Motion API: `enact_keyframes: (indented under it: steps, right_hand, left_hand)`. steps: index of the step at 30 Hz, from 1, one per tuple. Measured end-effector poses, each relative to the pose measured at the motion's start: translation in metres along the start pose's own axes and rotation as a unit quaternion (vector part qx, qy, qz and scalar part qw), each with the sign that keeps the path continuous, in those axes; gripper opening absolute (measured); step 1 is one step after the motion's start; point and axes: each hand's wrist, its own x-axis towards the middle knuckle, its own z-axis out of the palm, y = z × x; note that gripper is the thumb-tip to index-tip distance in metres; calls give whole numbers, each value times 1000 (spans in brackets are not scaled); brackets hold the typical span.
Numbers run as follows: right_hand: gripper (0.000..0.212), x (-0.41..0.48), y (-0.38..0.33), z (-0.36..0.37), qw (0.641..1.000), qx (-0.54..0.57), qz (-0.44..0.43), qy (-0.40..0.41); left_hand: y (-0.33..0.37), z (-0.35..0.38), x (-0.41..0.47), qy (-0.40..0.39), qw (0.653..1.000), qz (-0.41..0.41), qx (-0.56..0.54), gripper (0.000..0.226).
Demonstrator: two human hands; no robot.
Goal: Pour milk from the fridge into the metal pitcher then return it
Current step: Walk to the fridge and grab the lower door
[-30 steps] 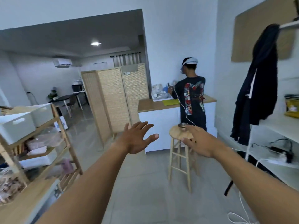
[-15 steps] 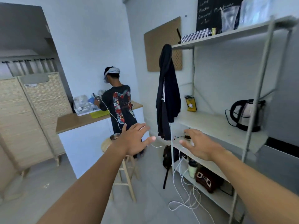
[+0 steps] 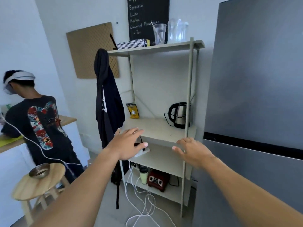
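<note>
Fridge (image 3: 255,79), grey, doors shut, stands to the right of our right hand (image 3: 193,152) and rises well above it; a dark seam divides upper door from lower at about the height of that hand.

Both our arms reach forward, bare. Left hand (image 3: 127,143): fingers spread, palm down, holding nothing. Right hand: fingers loosely spread, thumb pointing inward, also empty. Neither touches the fridge.

Low and well left of our left hand, a metal pitcher (image 3: 39,170) sits on a round wooden stool (image 3: 37,185), seen from above, rim open.

Just beyond both hands, a pale shelf unit (image 3: 188,89). Under the left hand, a white power strip (image 3: 141,152) on a shelf; white cables (image 3: 144,208) trail to the floor below. Lower shelf: a lidded cup (image 3: 143,175) beside a red appliance (image 3: 158,180). Above the right hand, an electric kettle (image 3: 179,114); above the left, a yellow packet (image 3: 133,110), print unreadable.

A dark jacket (image 3: 106,102) hangs from the unit, above and left of our left hand.

Far left, a person (image 3: 41,125) in a dark printed shirt stands at a counter (image 3: 65,121), back to us.

Top shelf: clear plastic cups (image 3: 159,33). Behind them, a chalkboard (image 3: 147,15) reads "Espresso", "Latte", "Mocha", "Caramel Macchiato"; top line partly cut off.
</note>
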Motion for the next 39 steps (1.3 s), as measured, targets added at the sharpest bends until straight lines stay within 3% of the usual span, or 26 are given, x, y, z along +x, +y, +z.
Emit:
enact_keyframes:
  steps: [9,13,19,26,35,39]
  right_hand:
    - [49,-68,68,8,984,-41,168,37]
    - [48,-75,93,4,977,-33,199,65]
    - [43,-69,128,8,974,13,207,88]
    - [50,-45,182,21,976,34,181,119]
    - [52,-4,227,53,982,-32,140,122]
    - [57,11,241,65,969,-83,140,185]
  left_hand:
    - [72,23,53,-5,988,155,-10,63]
    - [114,21,72,15,977,213,-16,60]
    - [172,15,116,68,962,265,26,59]
    - [234,34,175,128,937,313,87,75]
    - [263,45,228,257,897,300,197,112]
    - [265,61,244,275,893,289,209,124]
